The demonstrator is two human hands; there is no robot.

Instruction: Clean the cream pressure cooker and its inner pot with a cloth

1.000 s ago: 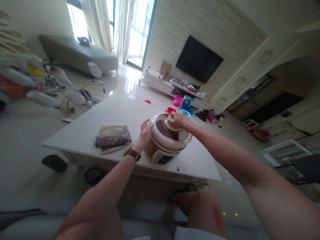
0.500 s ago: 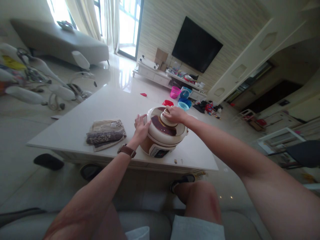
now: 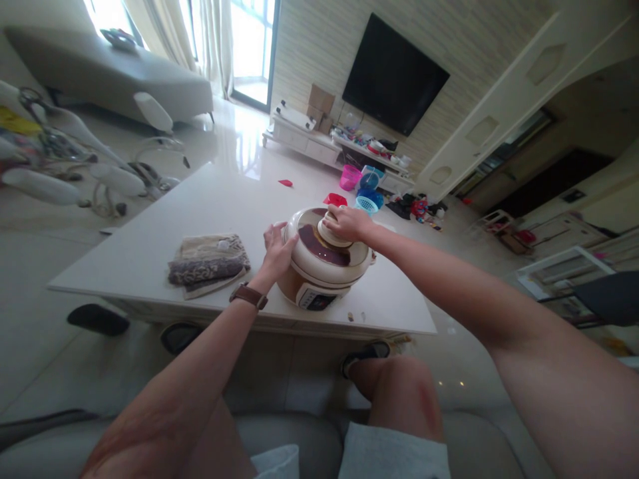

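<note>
Right hand [image 3: 345, 223]: curled round the lid knob [image 3: 331, 235]
Left hand [image 3: 278, 253]: half-spread against the cooker [image 3: 291, 285], grip unclear
Cloth [image 3: 207, 259]: left of left hand

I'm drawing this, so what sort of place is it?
Probably a living room: a flat black rectangular television, a low white drawered cabinet beneath it, and a long grey bench-like seat.

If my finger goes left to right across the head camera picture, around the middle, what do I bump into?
Folded cloth → the person's left hand → the lidded pot → the dark chair near the right edge.
</note>
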